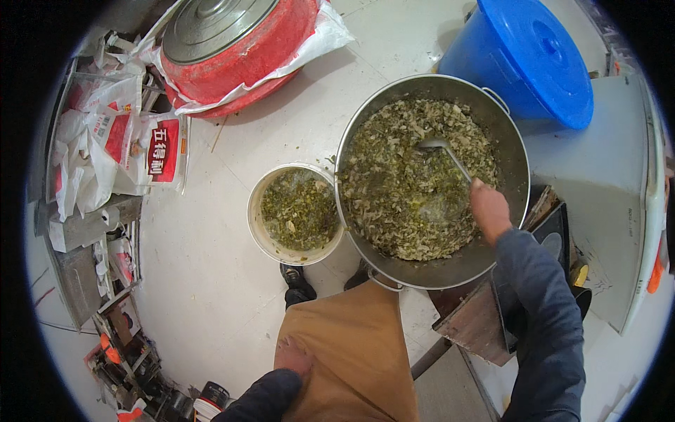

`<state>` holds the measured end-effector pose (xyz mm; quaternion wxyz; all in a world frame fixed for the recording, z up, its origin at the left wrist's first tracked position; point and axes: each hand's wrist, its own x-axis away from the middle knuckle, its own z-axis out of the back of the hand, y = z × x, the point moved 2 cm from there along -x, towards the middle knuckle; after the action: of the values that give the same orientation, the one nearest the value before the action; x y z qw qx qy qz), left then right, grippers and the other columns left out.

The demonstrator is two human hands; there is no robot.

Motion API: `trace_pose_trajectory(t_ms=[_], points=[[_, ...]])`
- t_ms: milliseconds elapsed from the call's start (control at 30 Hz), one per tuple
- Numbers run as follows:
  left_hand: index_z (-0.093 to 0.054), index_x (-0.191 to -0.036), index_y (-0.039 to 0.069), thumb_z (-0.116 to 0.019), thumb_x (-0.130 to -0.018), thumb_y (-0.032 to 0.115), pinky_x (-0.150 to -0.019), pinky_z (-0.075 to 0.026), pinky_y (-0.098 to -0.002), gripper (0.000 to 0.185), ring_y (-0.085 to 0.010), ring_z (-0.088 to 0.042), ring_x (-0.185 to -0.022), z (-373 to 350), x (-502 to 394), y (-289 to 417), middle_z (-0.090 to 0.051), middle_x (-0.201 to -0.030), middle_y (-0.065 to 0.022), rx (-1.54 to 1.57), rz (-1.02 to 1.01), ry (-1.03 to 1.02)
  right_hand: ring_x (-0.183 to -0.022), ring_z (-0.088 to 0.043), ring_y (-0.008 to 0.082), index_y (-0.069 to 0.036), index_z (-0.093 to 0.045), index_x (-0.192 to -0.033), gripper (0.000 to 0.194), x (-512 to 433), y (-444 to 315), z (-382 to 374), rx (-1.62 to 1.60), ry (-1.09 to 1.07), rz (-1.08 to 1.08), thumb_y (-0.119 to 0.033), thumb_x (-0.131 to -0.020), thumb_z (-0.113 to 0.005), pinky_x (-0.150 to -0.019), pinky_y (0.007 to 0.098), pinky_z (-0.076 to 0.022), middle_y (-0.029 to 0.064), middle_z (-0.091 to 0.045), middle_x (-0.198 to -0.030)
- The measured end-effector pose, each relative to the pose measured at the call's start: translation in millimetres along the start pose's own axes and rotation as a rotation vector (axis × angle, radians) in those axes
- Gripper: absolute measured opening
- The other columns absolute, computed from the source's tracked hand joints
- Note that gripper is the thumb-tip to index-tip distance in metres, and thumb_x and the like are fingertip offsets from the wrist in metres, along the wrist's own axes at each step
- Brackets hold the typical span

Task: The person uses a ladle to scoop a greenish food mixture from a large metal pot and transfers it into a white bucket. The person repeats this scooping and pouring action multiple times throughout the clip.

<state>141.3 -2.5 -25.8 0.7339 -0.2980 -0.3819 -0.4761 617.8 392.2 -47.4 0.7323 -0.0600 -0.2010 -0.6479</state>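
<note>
My right hand [489, 207] grips the handle of a metal ladle [457, 161], whose bowl rests on chopped greens [401, 205] inside a wide metal pot [506, 158]. To the left of the pot, close against its rim, stands a white bucket [254, 221] with wet chopped greens [298, 211] in it. My left hand [293, 356] lies on the brown apron [358, 343] over my lap, with nothing visible in it.
A blue bucket with its lid [548, 58] stands behind the pot at right. Farther left is a red tub [237, 63] under a metal lid [216, 21]. Printed sacks [105, 142] lie on a rack at left. Dark metal boxes [548, 232] stand beside my right arm.
</note>
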Motion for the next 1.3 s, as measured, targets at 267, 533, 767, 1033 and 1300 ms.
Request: trace_pose_trajectory(t_ms=[267,533,767,1033,1300], points=[[-0.036,-0.142,-0.017,-0.06,-0.087,0.042,-0.111,-0.04,-0.0463,0.084,-0.0459,-0.049,-0.129,34.6,3.4,20.0,-0.046,-0.14,-0.0368,0.047,0.046,-0.185,-0.071,-0.072,0.0237,0.004,-0.06,-0.108,0.021,10.4,-106.0,-123.0,0.076,-0.046,-0.058,-0.015,-0.097,-0.057,-0.056,0.0357,-0.0577,0.0118,-0.071,-0.081],[-0.038,-0.143,-0.016,-0.058,-0.088,0.044,-0.113,-0.038,-0.0447,0.083,-0.0462,-0.048,-0.131,23.2,4.1,11.8,-0.047,-0.142,-0.0362,-0.052,-0.004,-0.098,-0.085,-0.07,0.041,0.005,-0.063,-0.104,0.024,72.5,1.6,-56.6,-0.26,-0.364,-0.14,-0.014,-0.099,-0.049,-0.076,0.0489,-0.0576,0.0237,-0.07,-0.089],[-0.044,-0.137,-0.018,-0.053,-0.09,0.041,-0.112,-0.039,-0.0435,0.076,-0.0452,-0.049,-0.13,24.4,5.5,14.2,-0.049,-0.141,-0.0339,-0.06,-0.027,-0.117,-0.088,-0.067,0.0458,0.0,-0.068,-0.097,0.021,75.5,57.2,-87.1,-0.215,-0.199,-0.158,-0.016,-0.094,-0.054,-0.081,0.053,-0.0539,0.0252,-0.07,-0.091],[-0.039,-0.139,-0.019,-0.057,-0.087,0.04,-0.111,-0.04,-0.0444,0.082,-0.0438,-0.052,-0.122,21.3,0.1,13.3,-0.052,-0.133,-0.0348,-0.007,0.04,-0.069,-0.086,-0.065,0.0451,0.001,-0.065,-0.093,0.032,48.1,-24.7,-170.3,-0.461,-0.284,0.025,-0.028,-0.101,-0.054,-0.077,0.0526,-0.0517,0.0256,-0.068,-0.089],[-0.037,-0.14,-0.019,-0.06,-0.086,0.04,-0.111,-0.041,-0.0441,0.084,-0.0439,-0.049,-0.127,33.6,2.3,19.8,-0.05,-0.133,-0.0362,0.008,0.016,-0.122,-0.05,-0.054,0.0165,-0.004,-0.056,-0.085,0.034,72.4,-33.5,-139.9,-1.233,-0.476,-0.197,-0.032,-0.105,-0.053,-0.047,0.0359,-0.0431,0.0054,-0.054,-0.061]])
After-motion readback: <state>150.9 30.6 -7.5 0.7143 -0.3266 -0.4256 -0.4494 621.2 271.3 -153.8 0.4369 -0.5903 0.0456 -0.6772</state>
